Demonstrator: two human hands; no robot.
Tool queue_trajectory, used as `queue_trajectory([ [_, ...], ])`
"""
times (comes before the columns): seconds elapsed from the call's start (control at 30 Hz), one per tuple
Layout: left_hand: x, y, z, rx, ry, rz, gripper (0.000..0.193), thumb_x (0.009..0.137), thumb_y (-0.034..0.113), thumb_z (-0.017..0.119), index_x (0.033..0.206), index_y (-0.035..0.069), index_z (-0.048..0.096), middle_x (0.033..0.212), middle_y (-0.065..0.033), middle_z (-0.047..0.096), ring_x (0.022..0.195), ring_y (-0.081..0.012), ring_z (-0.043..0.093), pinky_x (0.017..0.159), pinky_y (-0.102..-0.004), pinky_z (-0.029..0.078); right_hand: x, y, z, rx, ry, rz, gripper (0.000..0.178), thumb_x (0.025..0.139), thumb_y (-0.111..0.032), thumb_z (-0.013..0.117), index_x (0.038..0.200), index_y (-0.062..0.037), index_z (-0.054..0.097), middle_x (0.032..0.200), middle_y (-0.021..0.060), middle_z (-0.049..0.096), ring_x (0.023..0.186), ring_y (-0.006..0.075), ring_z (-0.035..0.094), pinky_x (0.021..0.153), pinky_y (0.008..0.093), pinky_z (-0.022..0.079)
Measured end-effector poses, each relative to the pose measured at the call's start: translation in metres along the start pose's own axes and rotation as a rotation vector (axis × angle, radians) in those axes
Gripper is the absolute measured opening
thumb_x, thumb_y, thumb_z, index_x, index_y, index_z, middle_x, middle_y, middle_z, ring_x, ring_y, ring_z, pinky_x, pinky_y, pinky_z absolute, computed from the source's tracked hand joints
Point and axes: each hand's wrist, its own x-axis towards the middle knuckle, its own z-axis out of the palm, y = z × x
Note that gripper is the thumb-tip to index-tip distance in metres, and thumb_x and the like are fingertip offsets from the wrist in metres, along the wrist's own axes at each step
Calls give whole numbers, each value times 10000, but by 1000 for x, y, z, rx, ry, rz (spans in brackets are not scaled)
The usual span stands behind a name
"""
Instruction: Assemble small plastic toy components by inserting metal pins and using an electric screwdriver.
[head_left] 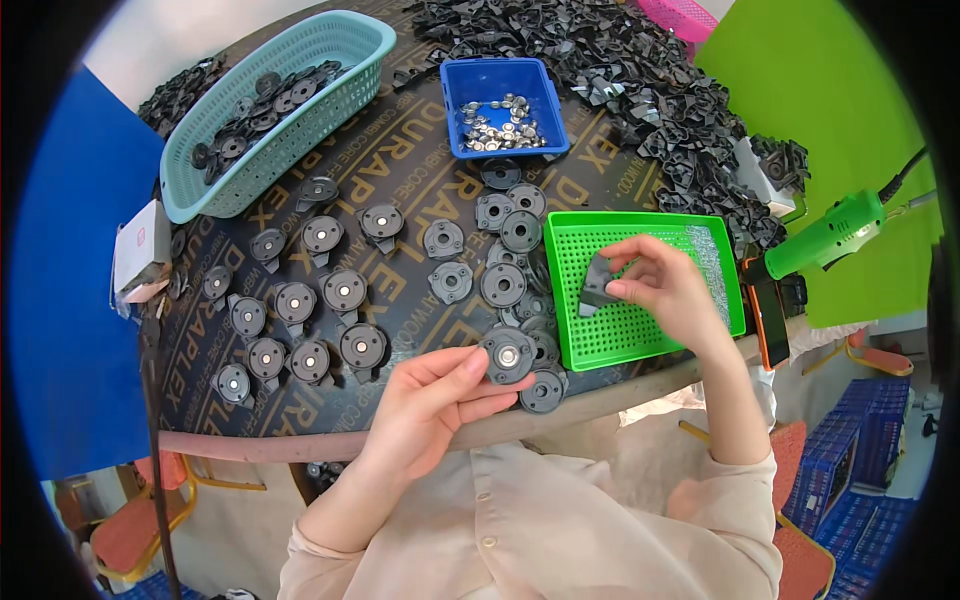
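1. The left hand (437, 385) pinches a round grey disc (508, 355) with a metal centre, thumb on one side and fingertips on the other, holding it just above the table's near edge (400, 440).

2. The right hand (665, 285) pinches a dark angular clip (597, 285) between thumb and fingers, over the green tray (640, 335). The two parts are apart, the clip off to the right of the disc.

3. Just beyond the left fingertips lies a loose cluster of discs (510, 285), some overlapping; one sits right under the held disc at the table lip. Judged from this, a careless move of the left hand could knock that disc off the edge.

4. Left of the left hand, finished-looking discs with tabs (345, 290) lie in rows. They seem safe from both hands as things stand.

5. Beyond the right hand is a blue bin (505, 105) of small metal pieces and a large heap of black clips (640, 90). The heap comes right up to the tray's far side, so clips could probably spill in.

6. Right of the right hand a green power tool (825, 235) rests at the table's end, its cable trailing off; a sleeve or elbow could likely catch it.

7. The grip on the clip looks light, by the fingertips only. If it slips, it would probably land in the tray.

8. A teal basket (280, 110) of discs stands far off to the left.
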Motion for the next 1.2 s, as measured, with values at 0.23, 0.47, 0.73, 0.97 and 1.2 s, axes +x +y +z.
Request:
queue_trajectory([
  [0.23, 3, 0, 3, -3, 28, -34, 317, 980, 179, 470, 1144, -73, 570, 1087, -181, 645, 1015, -325, 643, 836, -384, 565, -14, 0, 14, -321, 212, -361, 327, 707, 9, 739, 1017, -55, 659, 973, 63, 652, 839, 182, 609, 710, 283, 500],
  [0.47, 6, -3, 3, -28, -11, -32, 359, 978, 208, 477, 1192, -74, 535, 1125, -177, 627, 1039, -323, 631, 828, -394, 566, -19, -2, 14, -421, 263, -469, 316, 678, 30, 732, 979, -54, 684, 951, 76, 668, 841, 233, 606, 717, 314, 491],
  [0.73, 8, -8, 4, -84, -31, -98, 313, 978, 189, 490, 1194, -30, 548, 1120, -129, 637, 1056, -296, 627, 885, -389, 530, -40, -40, 46, -179, 90, -806, 341, 633, 49, 705, 954, -63, 730, 967, 87, 666, 854, 243, 607, 742, 322, 485],
  [0.97, 5, 0, 10, -37, -70, -87, 374, 996, 178, 403, 1249, -85, 485, 1178, -227, 600, 1086, -363, 602, 913, -409, 523, -38, -30, 58, -122, 68, -756, 342, 628, 46, 712, 951, -66, 731, 957, 87, 664, 856, 240, 608, 718, 327, 491],
  [1.2, 4, -5, -7, -91, -110, -83, 224, 935, 163, 569, 1096, 7, 571, 1015, -75, 646, 944, -180, 654, 853, -321, 539, -40, -36, 64, -217, 65, -878, 291, 650, 32, 692, 921, -65, 728, 955, 99, 662, 834, 256, 612, 713, 316, 502],
])
